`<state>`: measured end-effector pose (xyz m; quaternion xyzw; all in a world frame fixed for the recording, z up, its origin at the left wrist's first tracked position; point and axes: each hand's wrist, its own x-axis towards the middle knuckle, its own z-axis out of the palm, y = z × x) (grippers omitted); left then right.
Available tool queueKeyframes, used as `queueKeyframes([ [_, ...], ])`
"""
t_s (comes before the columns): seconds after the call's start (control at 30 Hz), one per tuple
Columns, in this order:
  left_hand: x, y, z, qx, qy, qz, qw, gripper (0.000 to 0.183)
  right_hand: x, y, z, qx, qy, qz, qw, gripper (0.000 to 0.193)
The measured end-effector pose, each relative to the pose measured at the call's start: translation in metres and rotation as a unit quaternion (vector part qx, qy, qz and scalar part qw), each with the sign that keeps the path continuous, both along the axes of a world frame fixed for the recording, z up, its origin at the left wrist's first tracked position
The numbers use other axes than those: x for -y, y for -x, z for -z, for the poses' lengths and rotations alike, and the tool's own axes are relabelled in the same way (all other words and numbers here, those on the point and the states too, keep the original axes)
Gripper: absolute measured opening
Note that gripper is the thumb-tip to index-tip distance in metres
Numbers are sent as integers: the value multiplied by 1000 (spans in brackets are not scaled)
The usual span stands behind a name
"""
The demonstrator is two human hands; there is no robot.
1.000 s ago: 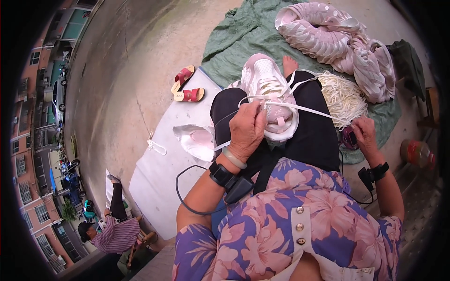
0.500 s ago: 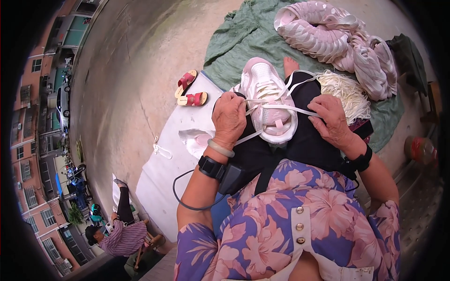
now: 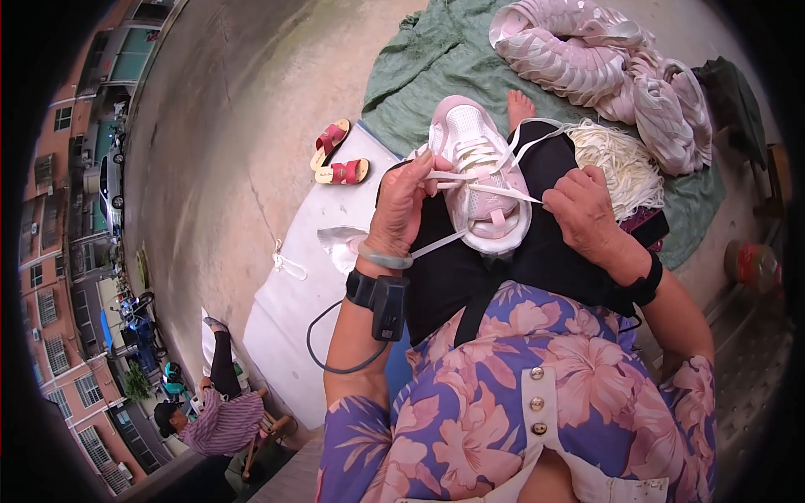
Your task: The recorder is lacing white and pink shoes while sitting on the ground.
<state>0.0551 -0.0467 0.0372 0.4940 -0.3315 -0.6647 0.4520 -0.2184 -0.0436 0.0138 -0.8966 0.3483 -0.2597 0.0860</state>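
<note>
A pink and white sneaker (image 3: 478, 172) lies across my lap, toe pointing away from me, with white laces threaded through its upper eyelets. My left hand (image 3: 404, 197) pinches a white shoelace (image 3: 453, 176) at the shoe's left side. On the other side my right hand (image 3: 583, 210) grips a lace end, drawn taut from the tongue area. One loose lace loop (image 3: 537, 138) arches over the right of the shoe, and another strand runs from the heel toward my left wrist. The part of each lace inside my fingers is hidden.
Bundled pink and white shoe pieces (image 3: 604, 63) lie on a green cloth (image 3: 419, 80), beside a heap of white laces (image 3: 616, 168). Red sandals (image 3: 342, 172) rest by a white sheet (image 3: 293, 318). A plastic jar (image 3: 750, 264) stands right; a seated person (image 3: 222, 423) is at lower left.
My left hand has turned palm-inward and its fingers have risen, pinching the lace. My right hand has shifted slightly left, now closed on the lace near its tip.
</note>
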Motion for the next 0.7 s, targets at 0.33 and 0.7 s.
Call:
queueKeyframes([
  [0.33, 0, 7, 11, 208, 98, 127, 965, 11, -23, 59, -9, 31, -68, 2, 997, 12],
  [0.7, -11, 61, -4, 559, 387, 39, 732, 12, 11, -45, -6, 151, -159, 40, 975, 36],
])
